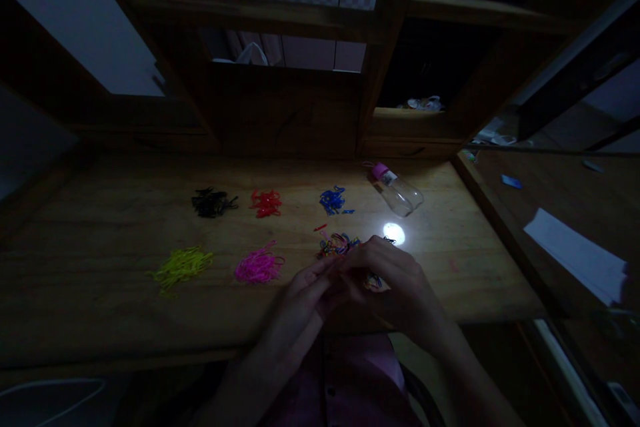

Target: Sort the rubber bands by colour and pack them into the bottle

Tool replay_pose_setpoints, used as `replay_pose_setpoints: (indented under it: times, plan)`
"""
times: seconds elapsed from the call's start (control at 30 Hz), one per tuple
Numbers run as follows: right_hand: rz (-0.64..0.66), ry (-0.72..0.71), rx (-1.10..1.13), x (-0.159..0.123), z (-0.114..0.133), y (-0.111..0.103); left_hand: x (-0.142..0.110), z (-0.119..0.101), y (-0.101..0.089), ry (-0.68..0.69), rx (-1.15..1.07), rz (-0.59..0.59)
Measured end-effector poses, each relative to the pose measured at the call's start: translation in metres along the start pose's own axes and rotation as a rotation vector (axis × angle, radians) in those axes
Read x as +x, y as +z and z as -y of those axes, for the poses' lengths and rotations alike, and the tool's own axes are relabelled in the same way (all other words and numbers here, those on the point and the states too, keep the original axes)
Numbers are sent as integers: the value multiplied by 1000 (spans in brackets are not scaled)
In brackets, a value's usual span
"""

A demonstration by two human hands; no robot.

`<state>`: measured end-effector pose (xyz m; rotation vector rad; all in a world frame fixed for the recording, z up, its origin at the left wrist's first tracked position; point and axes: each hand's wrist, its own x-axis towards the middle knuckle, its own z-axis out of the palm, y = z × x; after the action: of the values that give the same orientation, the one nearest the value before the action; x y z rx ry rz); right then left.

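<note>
My left hand (307, 297) and my right hand (395, 283) meet at the front edge of the table, fingertips together. Their fingers are closed in a pinch, and whatever sits between them is too small and dark to make out. Just behind and partly under them lies a mixed-colour pile of rubber bands (340, 244). Sorted by colour, other rubber bands lie in loose heaps: black (213, 203), red (267, 203), blue (332, 200), yellow (183, 268) and pink (259, 264). A single red band (321, 227) rests apart near the mixed pile.
A clear bottle with a purple cap (397, 190) lies on its side at the back right of the wooden table (125, 227). Wooden shelving (290, 110) rises behind. On the right-hand surface are white paper (575, 255) and a small blue card (511, 181). Light is dim.
</note>
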<state>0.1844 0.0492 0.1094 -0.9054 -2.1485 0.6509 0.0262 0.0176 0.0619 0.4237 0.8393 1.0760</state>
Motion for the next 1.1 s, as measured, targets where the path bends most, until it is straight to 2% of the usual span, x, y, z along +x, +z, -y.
replay_pose_setpoints:
  times: [0.13,0.37,0.5,0.63,0.8,0.97,1.1]
  plan:
    - [43,-12,-97,-5,-2,7,-1,8,-3,-4,-61,62]
    - [19,74,-35,-10,-7,3,-5,1,-3,-84,-263,163]
    - [-24,96,-8,-14,-10,-3,-10,-7,-1,-206,-383,103]
    - [-40,131,-8,-21,-10,-8,-11,-10,2,-231,-416,48]
    - [17,197,20,-23,-7,-6,-12,-11,7,-232,-442,69]
    - [55,222,32,-21,-8,-2,-14,-13,8,-264,-406,143]
    - [121,266,41,-22,-11,-2,-11,-10,7,-237,-420,113]
